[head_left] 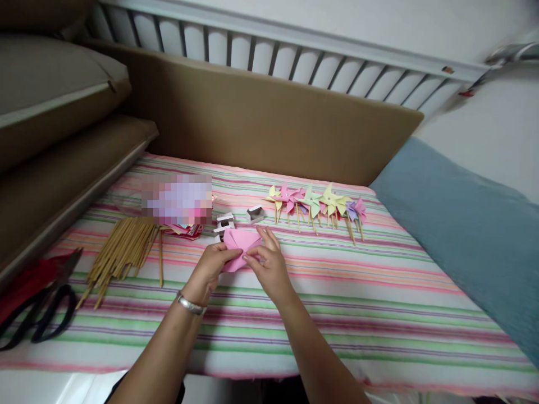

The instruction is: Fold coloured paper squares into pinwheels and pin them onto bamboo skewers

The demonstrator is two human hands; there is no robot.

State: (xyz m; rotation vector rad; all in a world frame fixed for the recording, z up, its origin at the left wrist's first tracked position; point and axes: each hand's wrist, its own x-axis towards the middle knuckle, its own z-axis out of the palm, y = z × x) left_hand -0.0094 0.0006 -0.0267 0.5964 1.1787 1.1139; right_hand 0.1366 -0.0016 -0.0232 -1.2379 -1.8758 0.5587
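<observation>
A piece of pink paper (240, 240) with corners folded in is held up between my two hands, above the striped cloth. My left hand (211, 268) grips its left side, thumb pressed on the front. With thumb and index finger pinched together, my right hand (270, 268) works at the paper's middle; its other fingers are raised. Whether a small part sits in that pinch cannot be made out. Just beyond the paper lie small open white boxes, one pair (225, 220) on the left and one box (255, 214) on the right.
Finished paper pinwheels (311, 200) on sticks lie in a row at the back right. Several wooden sticks (122, 247) and a blurred stack of coloured paper (181, 199) are on the left. Black-handled scissors (53, 308) rest at the near left. A brown padded board (261, 118) stands behind.
</observation>
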